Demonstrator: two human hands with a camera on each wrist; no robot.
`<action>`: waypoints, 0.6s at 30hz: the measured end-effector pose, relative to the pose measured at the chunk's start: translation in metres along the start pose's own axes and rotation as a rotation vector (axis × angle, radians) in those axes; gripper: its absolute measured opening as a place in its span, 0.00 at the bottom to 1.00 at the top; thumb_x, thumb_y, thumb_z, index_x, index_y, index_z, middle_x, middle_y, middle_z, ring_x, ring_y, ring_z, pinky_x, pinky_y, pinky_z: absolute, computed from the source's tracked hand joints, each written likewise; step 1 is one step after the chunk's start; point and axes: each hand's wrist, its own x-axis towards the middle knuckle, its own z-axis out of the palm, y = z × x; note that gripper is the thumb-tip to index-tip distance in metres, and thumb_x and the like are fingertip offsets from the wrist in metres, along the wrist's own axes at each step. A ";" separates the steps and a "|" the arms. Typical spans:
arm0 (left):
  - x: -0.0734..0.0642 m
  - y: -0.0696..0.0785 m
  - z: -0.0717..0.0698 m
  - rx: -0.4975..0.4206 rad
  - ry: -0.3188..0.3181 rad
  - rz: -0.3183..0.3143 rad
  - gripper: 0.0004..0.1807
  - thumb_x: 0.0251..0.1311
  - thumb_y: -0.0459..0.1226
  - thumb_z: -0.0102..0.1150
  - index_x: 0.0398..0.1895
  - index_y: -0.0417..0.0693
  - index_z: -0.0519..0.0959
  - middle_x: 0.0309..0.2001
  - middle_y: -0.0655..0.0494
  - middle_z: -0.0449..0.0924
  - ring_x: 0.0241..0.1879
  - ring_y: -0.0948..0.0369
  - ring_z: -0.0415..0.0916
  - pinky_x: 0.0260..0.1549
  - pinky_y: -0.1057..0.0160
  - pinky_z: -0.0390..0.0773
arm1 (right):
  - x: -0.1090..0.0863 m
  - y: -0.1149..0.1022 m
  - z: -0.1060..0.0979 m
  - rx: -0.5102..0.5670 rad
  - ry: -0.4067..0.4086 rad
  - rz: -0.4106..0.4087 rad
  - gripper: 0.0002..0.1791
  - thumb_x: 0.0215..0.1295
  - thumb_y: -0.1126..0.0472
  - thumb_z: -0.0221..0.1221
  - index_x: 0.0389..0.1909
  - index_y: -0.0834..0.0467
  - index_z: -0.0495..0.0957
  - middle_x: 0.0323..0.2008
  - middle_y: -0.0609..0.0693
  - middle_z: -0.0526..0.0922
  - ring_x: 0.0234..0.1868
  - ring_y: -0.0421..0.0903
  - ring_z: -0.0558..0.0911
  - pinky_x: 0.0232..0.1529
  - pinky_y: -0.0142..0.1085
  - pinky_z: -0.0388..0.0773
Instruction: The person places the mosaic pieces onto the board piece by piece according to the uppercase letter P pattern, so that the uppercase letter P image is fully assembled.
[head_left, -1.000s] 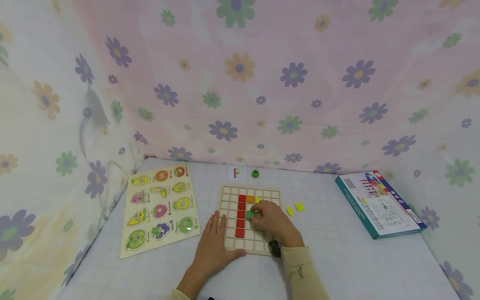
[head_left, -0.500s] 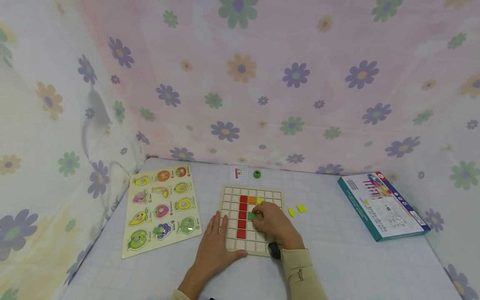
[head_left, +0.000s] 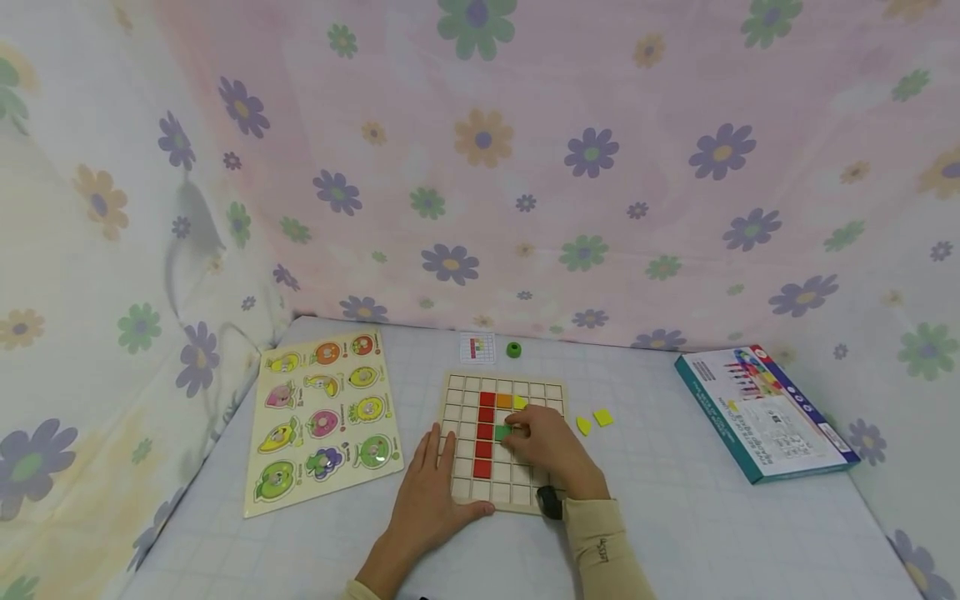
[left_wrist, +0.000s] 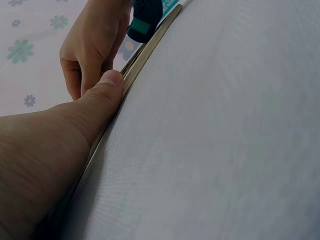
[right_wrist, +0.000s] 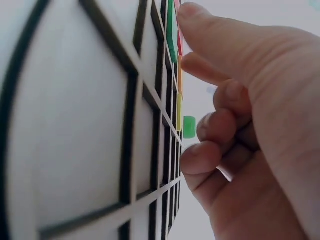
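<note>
A wooden grid board (head_left: 457,492) lies in front of me. Several red square tiles (head_left: 483,450) form a column on it, with an orange tile (head_left: 504,401) and a partly hidden yellow tile (head_left: 520,402) beside the top one. My right hand (head_left: 551,442) pinches a green square tile (head_left: 501,432) with thumb and forefinger, in the cell right of the red column; its remaining fingers are curled. In the right wrist view the thumb touches the green tile (right_wrist: 172,32). My left hand (head_left: 426,492) lies with straight fingers along the board's left edge, its thumb (left_wrist: 107,87) at the near edge.
Two loose yellow pieces (head_left: 603,417) lie right of the board. Behind it are a pattern card (head_left: 477,347) and a green ring-shaped piece (head_left: 513,350). A fruit puzzle board (head_left: 300,433) stands at the left, a flat box (head_left: 765,412) at the right. Flowered cloth surrounds the table.
My right fingers have shifted slightly on the green tile, which stays in the same cell. The left hand holds its place. The whole view has shifted a little.
</note>
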 end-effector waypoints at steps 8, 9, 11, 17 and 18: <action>0.000 0.001 0.001 0.000 -0.001 0.004 0.71 0.39 0.77 0.66 0.80 0.44 0.56 0.82 0.40 0.47 0.80 0.42 0.48 0.74 0.43 0.64 | -0.007 0.010 -0.018 -0.002 0.043 0.137 0.18 0.62 0.54 0.71 0.52 0.54 0.87 0.28 0.44 0.76 0.31 0.41 0.71 0.36 0.36 0.70; 0.000 0.002 0.001 0.000 -0.003 0.002 0.71 0.39 0.77 0.66 0.81 0.44 0.56 0.82 0.40 0.47 0.80 0.42 0.48 0.74 0.43 0.64 | -0.009 0.013 -0.022 0.008 0.052 0.144 0.18 0.62 0.55 0.71 0.52 0.55 0.87 0.27 0.45 0.74 0.31 0.42 0.70 0.35 0.36 0.68; 0.000 0.002 0.001 -0.002 0.000 0.002 0.71 0.39 0.76 0.67 0.80 0.44 0.56 0.82 0.40 0.47 0.80 0.42 0.49 0.74 0.42 0.64 | -0.013 0.021 -0.029 0.019 0.070 0.142 0.19 0.63 0.56 0.70 0.53 0.57 0.86 0.25 0.46 0.72 0.28 0.42 0.68 0.32 0.35 0.66; -0.001 0.001 0.000 -0.007 -0.004 -0.002 0.71 0.40 0.76 0.66 0.81 0.44 0.56 0.82 0.40 0.46 0.81 0.42 0.47 0.75 0.42 0.62 | -0.027 0.046 -0.048 -0.031 0.136 0.175 0.21 0.63 0.56 0.70 0.54 0.61 0.85 0.23 0.48 0.66 0.24 0.42 0.62 0.27 0.33 0.60; -0.001 0.001 0.000 -0.009 -0.004 -0.003 0.71 0.40 0.76 0.66 0.81 0.44 0.56 0.82 0.40 0.46 0.81 0.42 0.47 0.75 0.42 0.62 | -0.029 0.050 -0.050 -0.044 0.142 0.196 0.21 0.63 0.55 0.70 0.54 0.61 0.85 0.23 0.48 0.67 0.24 0.43 0.62 0.27 0.34 0.60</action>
